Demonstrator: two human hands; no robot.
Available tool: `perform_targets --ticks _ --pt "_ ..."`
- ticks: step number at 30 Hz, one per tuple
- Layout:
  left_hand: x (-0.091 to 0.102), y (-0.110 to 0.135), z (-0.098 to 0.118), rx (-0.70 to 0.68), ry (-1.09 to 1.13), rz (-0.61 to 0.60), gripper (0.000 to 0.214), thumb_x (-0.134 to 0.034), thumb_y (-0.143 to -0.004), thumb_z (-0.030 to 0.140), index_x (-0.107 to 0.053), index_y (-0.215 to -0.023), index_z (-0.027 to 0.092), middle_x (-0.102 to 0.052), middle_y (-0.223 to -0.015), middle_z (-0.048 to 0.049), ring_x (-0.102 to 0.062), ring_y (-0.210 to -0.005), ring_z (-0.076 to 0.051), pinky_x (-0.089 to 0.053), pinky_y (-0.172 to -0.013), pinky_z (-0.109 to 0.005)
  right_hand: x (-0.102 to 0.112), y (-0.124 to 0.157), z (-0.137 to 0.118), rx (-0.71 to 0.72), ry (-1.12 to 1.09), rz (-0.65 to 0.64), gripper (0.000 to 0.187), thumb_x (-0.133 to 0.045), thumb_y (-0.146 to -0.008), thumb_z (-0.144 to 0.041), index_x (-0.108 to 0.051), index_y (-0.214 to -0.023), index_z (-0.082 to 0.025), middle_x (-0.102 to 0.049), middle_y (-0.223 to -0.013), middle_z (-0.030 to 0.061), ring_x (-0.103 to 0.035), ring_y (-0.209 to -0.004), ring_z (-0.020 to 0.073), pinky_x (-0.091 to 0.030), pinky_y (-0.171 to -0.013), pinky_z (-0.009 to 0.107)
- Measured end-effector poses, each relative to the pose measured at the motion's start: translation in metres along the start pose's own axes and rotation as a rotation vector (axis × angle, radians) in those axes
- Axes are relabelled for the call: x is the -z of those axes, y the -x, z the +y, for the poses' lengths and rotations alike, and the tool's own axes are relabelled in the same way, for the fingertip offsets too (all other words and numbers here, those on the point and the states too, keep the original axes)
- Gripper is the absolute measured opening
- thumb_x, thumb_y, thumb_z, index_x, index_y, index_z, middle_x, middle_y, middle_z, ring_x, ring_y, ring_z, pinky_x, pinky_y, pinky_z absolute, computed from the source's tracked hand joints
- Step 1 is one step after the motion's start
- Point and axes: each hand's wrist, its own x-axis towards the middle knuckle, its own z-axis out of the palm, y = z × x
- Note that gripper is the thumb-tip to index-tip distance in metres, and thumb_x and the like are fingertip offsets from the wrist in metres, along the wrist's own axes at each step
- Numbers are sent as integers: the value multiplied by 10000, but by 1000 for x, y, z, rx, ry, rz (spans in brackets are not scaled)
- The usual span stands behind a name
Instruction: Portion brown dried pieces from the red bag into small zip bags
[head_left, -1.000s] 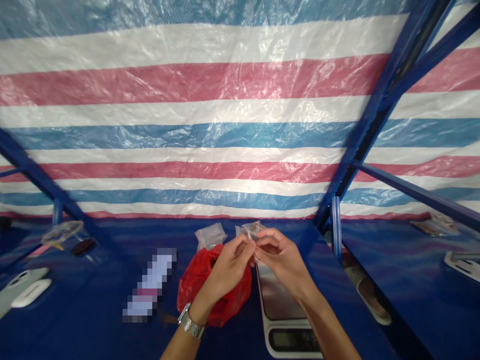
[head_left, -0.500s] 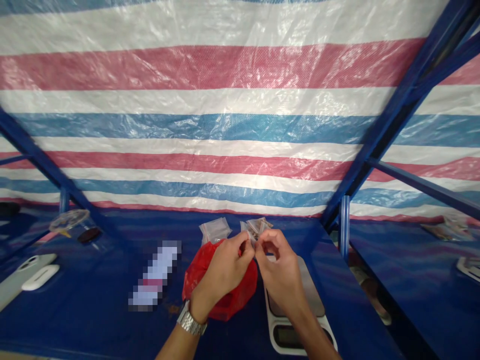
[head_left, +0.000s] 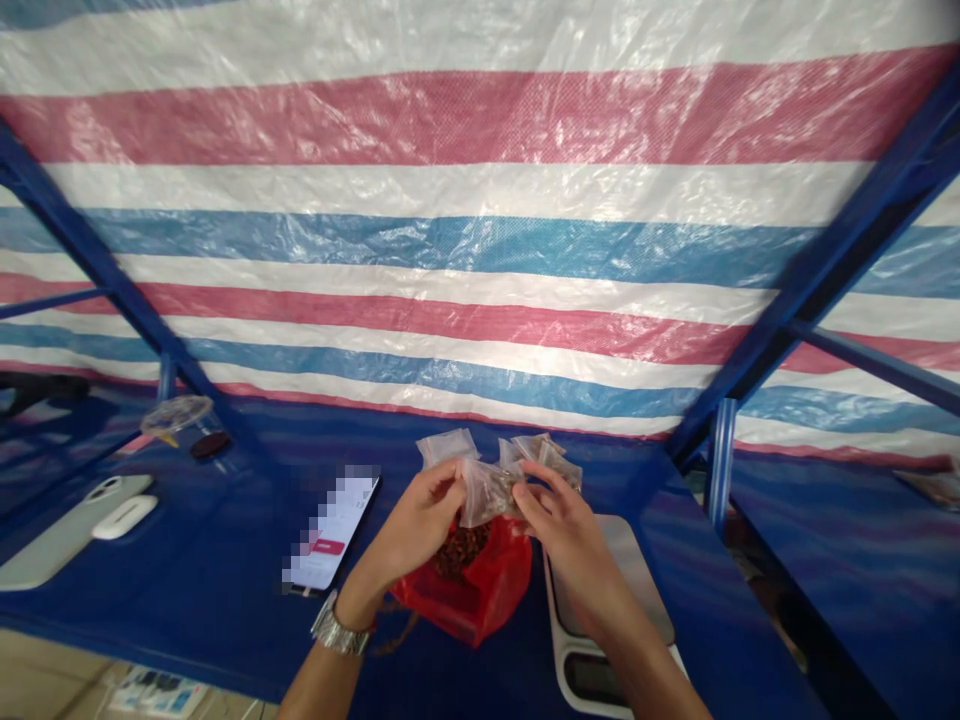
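Note:
A small clear zip bag (head_left: 486,494) with brownish bits in it is stretched sideways above a red plastic bag (head_left: 499,590). My left hand (head_left: 420,520), with a metal watch on the wrist, pinches the zip bag's left end. The fingertips of my right hand (head_left: 559,515) hold its right end. Dark brown pieces (head_left: 461,548) lie inside the opened red bag. More filled zip bags (head_left: 551,452) lie just behind my right fingers, and flat zip bags (head_left: 448,446) lie behind my left hand. Under my right forearm sits a white kitchen scale (head_left: 637,570), partly covered.
On the blue table (head_left: 225,620) to the left lie a lit phone (head_left: 334,535), a pale phone (head_left: 75,530), a white earbud case (head_left: 125,517) and a clear plastic cup (head_left: 191,425). Blue metal bars (head_left: 817,270) slope up both sides before a striped plastic sheet (head_left: 450,190).
The zip bag between my hands now lies spread flat and shows its contents. My hands have moved slightly apart, and the brown pieces in the red bag have come into sight.

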Motion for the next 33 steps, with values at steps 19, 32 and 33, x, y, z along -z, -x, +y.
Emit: perform_targets --ticks 19,32,33 --pt "-26 23 -33 -96 -830 -8 531 -576 -908 175 -493 -1431 209 -637 -1427 -119 -534 -1350 -305 -341 -1172 -553 -14 7 8 311 544 -4 366 -641 -880 -278 -679 -1244 -261 -769 -1162 56 -739 -1041 233 -592 -938 371" --pt "-15 30 -28 -146 -796 -108 534 -599 -907 192 -498 -1430 227 -643 -1379 -103 -531 -1341 -281 -352 -1174 -501 -19 16 2 398 550 -49 317 -628 -924 -278 -687 -1235 -267 -765 -1149 48 -735 -1003 207 -596 -886 320" --pt "-15 31 -29 -147 -792 -105 542 -586 -908 173 -488 -1438 226 -646 -1373 -100 -537 -1337 -273 -347 -1179 -496 -18 17 3 420 568 -33 307 -622 -933 -284 -691 -1231 -270 -761 -1151 49 -732 -1002 207 -591 -895 324"
